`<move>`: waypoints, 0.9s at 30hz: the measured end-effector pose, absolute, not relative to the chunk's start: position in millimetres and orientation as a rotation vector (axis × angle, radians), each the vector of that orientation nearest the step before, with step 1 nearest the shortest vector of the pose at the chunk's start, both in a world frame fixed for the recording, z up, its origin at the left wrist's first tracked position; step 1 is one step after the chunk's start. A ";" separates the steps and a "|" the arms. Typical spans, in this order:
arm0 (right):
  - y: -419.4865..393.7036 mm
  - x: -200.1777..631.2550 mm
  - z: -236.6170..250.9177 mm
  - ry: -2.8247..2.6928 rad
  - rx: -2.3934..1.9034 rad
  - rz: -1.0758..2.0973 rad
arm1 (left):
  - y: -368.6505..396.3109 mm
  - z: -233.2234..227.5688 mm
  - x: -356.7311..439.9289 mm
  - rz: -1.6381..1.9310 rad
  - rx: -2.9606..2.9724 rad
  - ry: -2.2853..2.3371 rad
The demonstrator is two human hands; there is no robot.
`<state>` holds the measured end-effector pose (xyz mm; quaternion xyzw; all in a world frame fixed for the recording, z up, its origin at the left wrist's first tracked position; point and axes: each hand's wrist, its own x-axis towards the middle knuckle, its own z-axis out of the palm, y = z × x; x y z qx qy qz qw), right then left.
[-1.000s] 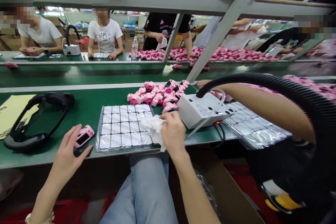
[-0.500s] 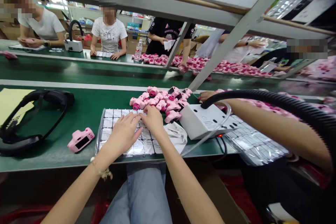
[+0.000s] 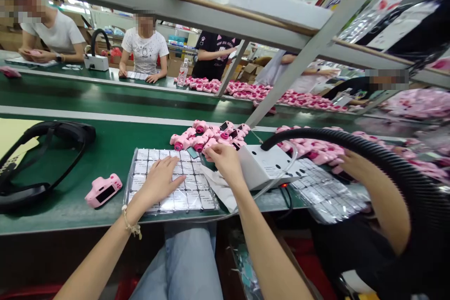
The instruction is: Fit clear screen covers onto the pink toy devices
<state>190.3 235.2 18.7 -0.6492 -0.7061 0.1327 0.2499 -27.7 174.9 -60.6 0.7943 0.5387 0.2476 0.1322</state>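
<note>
My left hand [image 3: 161, 179] lies flat, fingers stretched out, on a plastic-wrapped tray of white square pieces [image 3: 190, 192]. My right hand [image 3: 225, 161] is raised past the tray's right side, thumb and fingers pinched together. Whatever may be between those fingertips is too small to make out. Just left of them, a small dark teal rectangle [image 3: 192, 152] sits at the tray's far edge. Beyond it are piled several pink toy cameras [image 3: 200, 138]. Under my right wrist is a crumpled white cloth [image 3: 225, 192].
A white box [image 3: 260, 164] with a black hose [image 3: 316, 133] stands at right. One pink camera [image 3: 103, 191] and a black headset [image 3: 45, 159] lie at left. A co-worker's arm [image 3: 379, 192] reaches over another wrapped tray [image 3: 326, 190]. A metal post [image 3: 281, 79] slants across.
My right hand has moved right, away from my left hand and off the tray. The teal rectangle now shows at the tray's far edge. The co-worker's arm at right has drawn back.
</note>
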 end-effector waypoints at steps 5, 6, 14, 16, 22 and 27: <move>218.5 179.3 7.3 -1.921 -1.762 0.353 | 174.0 -59.2 -17.4 0.796 2.270 1.603; 219.8 171.3 3.7 -1.956 -1.756 0.369 | 173.5 -59.8 -16.1 0.799 2.274 1.606; 234.7 133.4 -5.9 -2.161 -1.869 0.274 | 172.0 -65.1 -15.4 0.875 2.198 1.686; 235.8 131.7 -2.8 -2.204 -1.878 0.243 | 171.4 -64.9 -15.3 0.888 2.201 1.684; 235.8 130.0 3.0 -2.273 -1.878 0.198 | 169.1 -63.4 -15.8 0.894 2.221 1.675; 236.1 136.8 0.0 -2.240 -1.865 0.245 | 170.9 -66.0 -16.0 0.900 2.215 1.680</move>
